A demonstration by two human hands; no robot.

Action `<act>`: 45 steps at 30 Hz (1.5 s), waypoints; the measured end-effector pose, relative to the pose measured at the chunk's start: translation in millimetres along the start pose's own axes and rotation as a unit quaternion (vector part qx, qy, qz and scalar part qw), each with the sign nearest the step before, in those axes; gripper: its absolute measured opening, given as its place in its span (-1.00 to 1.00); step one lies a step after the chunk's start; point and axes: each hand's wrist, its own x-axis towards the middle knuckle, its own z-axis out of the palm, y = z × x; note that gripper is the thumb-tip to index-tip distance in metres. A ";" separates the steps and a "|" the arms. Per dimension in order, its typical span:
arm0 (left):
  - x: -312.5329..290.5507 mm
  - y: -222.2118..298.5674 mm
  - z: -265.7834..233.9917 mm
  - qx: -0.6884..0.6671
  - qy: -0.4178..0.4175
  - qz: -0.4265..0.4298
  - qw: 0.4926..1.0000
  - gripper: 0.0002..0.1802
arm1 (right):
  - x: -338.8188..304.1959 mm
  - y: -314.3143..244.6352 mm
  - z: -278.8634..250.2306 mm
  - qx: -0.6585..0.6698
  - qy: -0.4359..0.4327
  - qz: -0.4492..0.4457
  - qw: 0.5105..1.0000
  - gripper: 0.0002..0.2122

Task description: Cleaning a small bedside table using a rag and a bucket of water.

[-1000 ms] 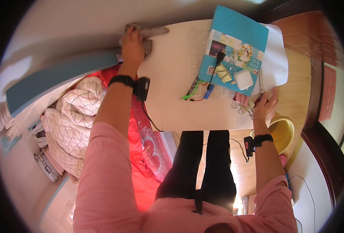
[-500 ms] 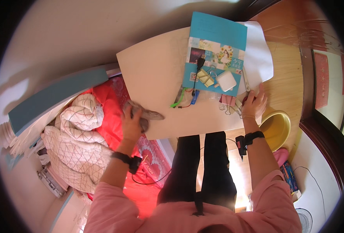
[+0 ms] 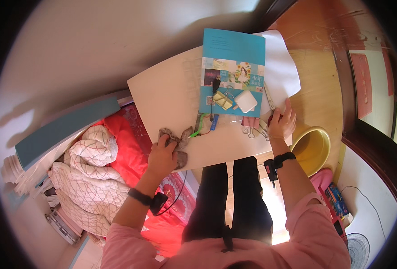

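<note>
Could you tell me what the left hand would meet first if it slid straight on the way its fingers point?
Probably the green cable; the left hand presses a grey cloth and points up-right across the table.

We find the table [image 3: 171, 94] at the centre of view. On it, the book [image 3: 232, 67] lies at 12 o'clock, overlapping the paper sheet [image 3: 281, 71] at its 3 o'clock side. The charger block [image 3: 245, 101] and binder clips [image 3: 223, 100] rest on the book's near end. The cloth [image 3: 177, 142] sits at the table's 7 o'clock edge under our left hand [image 3: 161, 158]. Our right hand [image 3: 282, 124] rests at the 4 o'clock edge, beside the scissors [image 3: 268, 97]. The basin [image 3: 314, 144] stands on the floor at 4 o'clock; the bedding [image 3: 97, 179] lies at 8 o'clock.
</note>
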 end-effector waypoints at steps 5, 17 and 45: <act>43.3 28.6 -60.4 -0.092 -0.103 -0.074 0.988 -0.81 | -0.3 0.7 -4.1 0.001 0.005 -0.002 1.000 -0.54; 182.2 82.1 -52.6 -0.373 -0.069 -0.224 0.898 -0.60 | 7.2 2.1 -23.1 0.083 -0.141 0.014 0.986 -0.47; 58.9 121.3 -76.6 -0.672 -0.015 -0.204 0.712 -0.65 | -27.6 -92.6 -73.5 0.255 -0.124 -0.187 0.941 -0.68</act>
